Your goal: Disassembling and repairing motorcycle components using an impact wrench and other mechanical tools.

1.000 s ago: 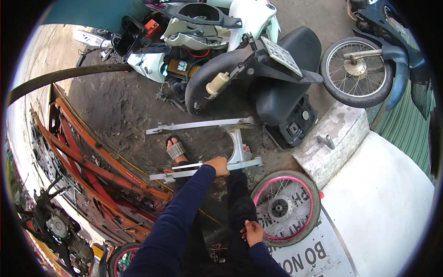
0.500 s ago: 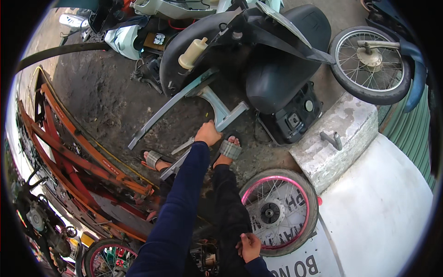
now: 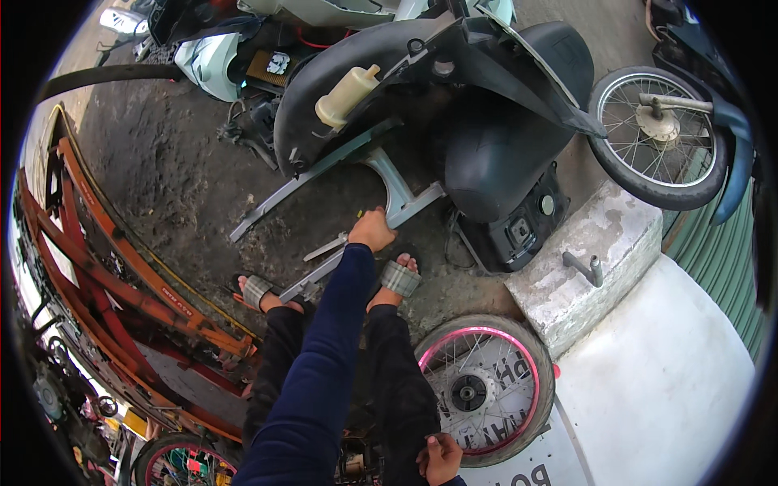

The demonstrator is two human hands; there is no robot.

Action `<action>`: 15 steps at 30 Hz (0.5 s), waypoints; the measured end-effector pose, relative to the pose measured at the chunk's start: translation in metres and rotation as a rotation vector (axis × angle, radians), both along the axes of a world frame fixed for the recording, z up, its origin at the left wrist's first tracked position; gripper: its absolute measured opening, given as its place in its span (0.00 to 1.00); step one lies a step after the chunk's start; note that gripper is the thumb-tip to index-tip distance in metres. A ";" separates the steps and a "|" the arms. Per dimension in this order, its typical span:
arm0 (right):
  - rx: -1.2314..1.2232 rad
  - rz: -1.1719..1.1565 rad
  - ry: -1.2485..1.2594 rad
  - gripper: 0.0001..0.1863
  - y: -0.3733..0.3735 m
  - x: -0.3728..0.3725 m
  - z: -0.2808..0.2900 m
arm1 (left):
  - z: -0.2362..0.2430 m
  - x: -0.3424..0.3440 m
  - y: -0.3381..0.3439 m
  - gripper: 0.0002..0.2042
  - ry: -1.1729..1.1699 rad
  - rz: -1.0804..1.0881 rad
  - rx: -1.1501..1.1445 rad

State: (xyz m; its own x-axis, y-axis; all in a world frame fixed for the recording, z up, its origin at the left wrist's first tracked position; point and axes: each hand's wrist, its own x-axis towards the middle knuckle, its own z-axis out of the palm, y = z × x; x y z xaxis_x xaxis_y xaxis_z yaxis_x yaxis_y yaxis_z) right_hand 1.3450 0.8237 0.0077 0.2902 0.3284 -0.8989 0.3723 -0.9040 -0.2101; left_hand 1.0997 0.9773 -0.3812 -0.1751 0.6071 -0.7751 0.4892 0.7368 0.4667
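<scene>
My left hand (image 3: pixel 373 231) reaches forward in a dark blue sleeve, its fingers wrapped round the lower rail of a grey metal swingarm (image 3: pixel 395 193). The swingarm lies low over the dirt, just ahead of my sandalled feet; its two long rails are joined by a curved crosspiece. The lower rail's near end passes close to my left foot (image 3: pixel 261 292). A short metal strip (image 3: pixel 326 247) shows beside that rail. Down by my right thigh, my right hand (image 3: pixel 440 459) is loosely closed; whatever its curled fingers may hold is hidden.
Ahead stand a black plastic fender (image 3: pixel 454 65), a cream canister (image 3: pixel 347 99) and a black seat (image 3: pixel 494 178). A concrete block (image 3: pixel 596 235) is on the right. The pink-rimmed wheel (image 3: pixel 468 394) lies on a white signboard (image 3: pixel 648 340). Orange metal frames (image 3: pixel 97 219) line the left.
The whole view has shifted slightly. My left hand keeps its hold on the swingarm, which shows little or no movement of its own; my right hand stays by the thigh.
</scene>
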 end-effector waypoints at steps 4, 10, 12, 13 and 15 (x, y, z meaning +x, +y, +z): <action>0.000 0.048 -0.013 0.13 -0.006 -0.005 -0.002 | -0.002 0.001 -0.002 0.25 0.009 0.034 -0.026; -0.027 0.050 -0.013 0.12 -0.008 -0.023 0.001 | -0.002 0.006 0.008 0.19 0.048 -0.008 -0.029; -0.032 0.061 -0.020 0.12 -0.011 -0.027 0.000 | -0.007 0.003 0.007 0.19 0.038 -0.022 -0.021; -0.027 0.061 -0.027 0.12 -0.011 -0.029 0.000 | -0.009 0.003 0.006 0.20 0.029 -0.048 -0.003; -0.038 0.072 -0.050 0.12 -0.010 -0.036 0.002 | -0.015 0.006 0.002 0.17 0.044 -0.068 0.014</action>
State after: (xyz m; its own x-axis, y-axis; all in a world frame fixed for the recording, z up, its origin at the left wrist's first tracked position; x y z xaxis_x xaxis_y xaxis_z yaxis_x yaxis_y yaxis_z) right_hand 1.3089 0.8142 0.0093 0.3119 0.3162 -0.8960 0.4458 -0.8815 -0.1559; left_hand 1.1057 0.9794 -0.3957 -0.1670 0.6291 -0.7592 0.5582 0.6950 0.4532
